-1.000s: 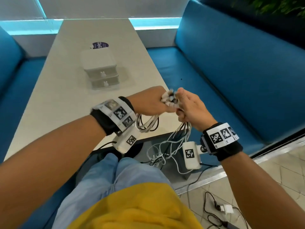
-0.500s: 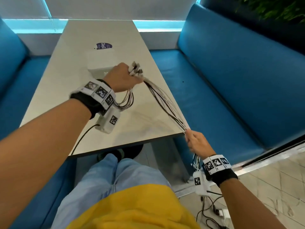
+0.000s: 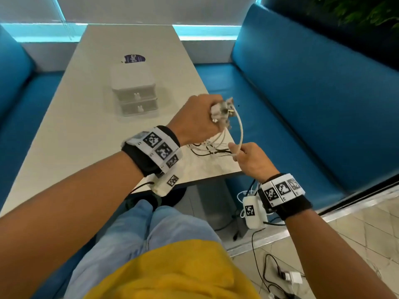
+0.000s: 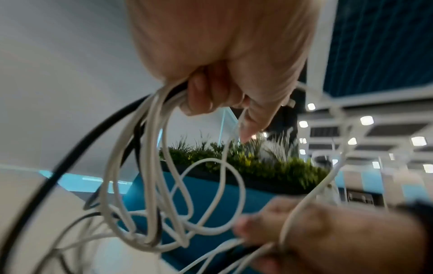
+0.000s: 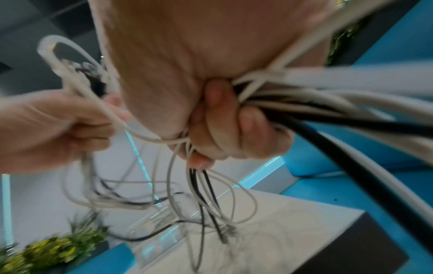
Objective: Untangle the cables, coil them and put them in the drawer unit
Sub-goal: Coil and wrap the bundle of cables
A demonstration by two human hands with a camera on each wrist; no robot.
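Observation:
A bundle of white and black cables [image 3: 212, 145] hangs in loops between my two hands above the table's near right corner. My left hand [image 3: 198, 117] grips the cluster of white plug ends [image 3: 222, 112] in a fist, and slack loops [image 4: 164, 194] hang below it. My right hand [image 3: 246, 157] is lower and to the right, with its fingers curled round the cable strands [image 5: 293, 103]; the loose tails drop behind its wrist. The white two-drawer unit [image 3: 135, 91] stands on the table beyond my left hand, both drawers closed.
The pale table [image 3: 75, 126] runs away from me between two blue benches [image 3: 302, 104]. A dark sticker [image 3: 135, 58] lies behind the drawer unit. A charger and a black cord [image 3: 287, 277] lie on the tiled floor at the right.
My hands had stretched the bundle taut between them; now they are close together again. The left hand has come back towards the table's right edge, the right hand has risen, and the cables hang in slack loops.

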